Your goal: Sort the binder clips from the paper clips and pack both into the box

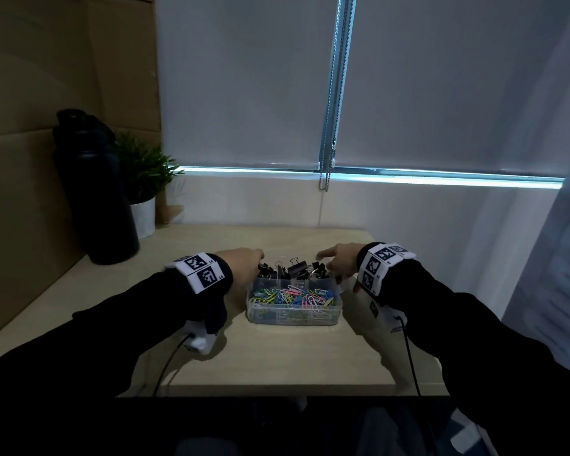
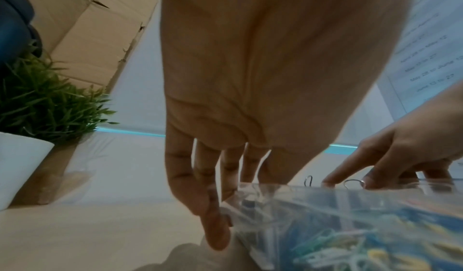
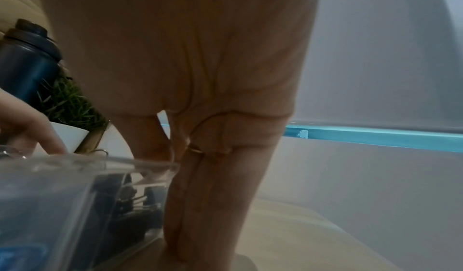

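Observation:
A clear plastic box (image 1: 293, 319) sits mid-table. Its near compartment holds several coloured paper clips (image 1: 293, 296); the far compartment holds black binder clips (image 1: 290, 269), piled above the rim. My left hand (image 1: 244, 263) is at the box's far left corner. In the left wrist view its fingers (image 2: 215, 216) point straight down against the box wall (image 2: 288, 214). My right hand (image 1: 336, 261) is at the far right corner. Its straight fingers (image 3: 200, 206) run down the outer wall of the box (image 3: 75, 186), next to the binder clips (image 3: 130, 212). Neither hand holds a clip.
A tall black bottle (image 1: 93, 192) and a small plant in a white pot (image 1: 142, 199) stand at the table's back left, in front of a cardboard panel. A blind with a bead chain (image 1: 326, 153) covers the window behind. Bare tabletop (image 1: 277, 357) lies in front of the box.

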